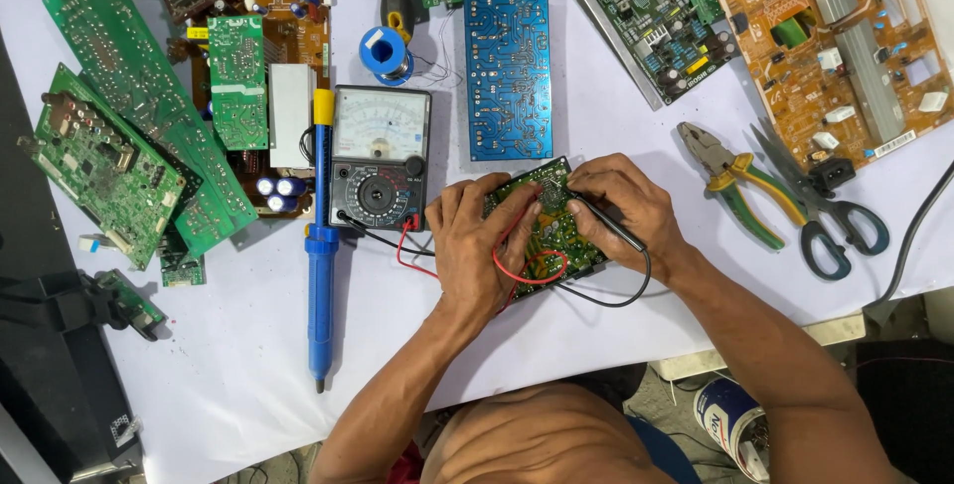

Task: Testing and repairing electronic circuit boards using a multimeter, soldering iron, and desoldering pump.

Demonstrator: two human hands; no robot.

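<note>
A small green circuit board point(545, 234) lies on the white table point(248, 375) in front of me. My left hand point(477, 245) rests on its left side and pinches a red test probe whose red lead point(527, 270) loops across the board. My right hand point(621, 208) presses a black test probe point(608, 223) onto the board's upper part. Both leads run left to an analog multimeter point(380, 156) lying flat beside the board.
A blue desoldering pump point(321, 245) lies left of the meter. A blue circuit board point(508, 69) and solder spool point(386, 51) sit behind. Green boards point(129, 146) pile up far left, an orange board point(845, 47) far right. Pliers point(735, 186) and scissors point(825, 216) lie to the right.
</note>
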